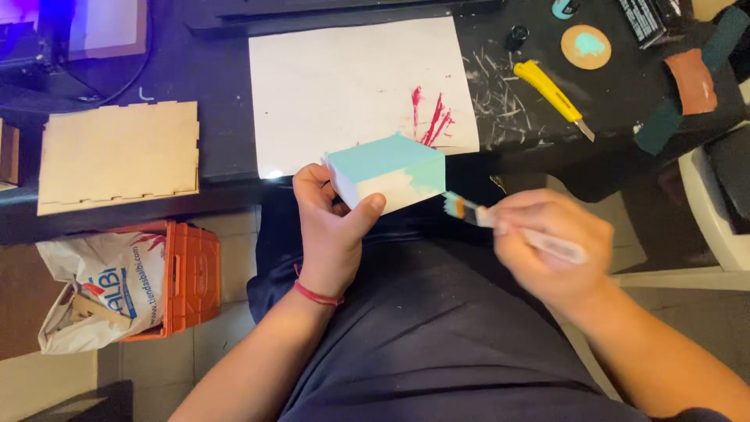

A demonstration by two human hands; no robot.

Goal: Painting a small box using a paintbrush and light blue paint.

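Two hands busy: left hand (332, 227) grips half-teal white box (388, 178) w/ thumb+fingers, right hand (555, 250) pinches paintbrush (500, 223), bristles at box's side.

Left hand (332, 227) at frame centre, fingers curled, thumb stretched up and right, pinching. Palm faces me, wrist bent slightly, red cord around it. Left forearm runs down to lower left of frame. Right hand (551, 250) right of centre, blurred, fingers bunched in pinch grip, knuckles up. Right forearm slants to lower right corner. Both hands above my lap, near each other, not touching.
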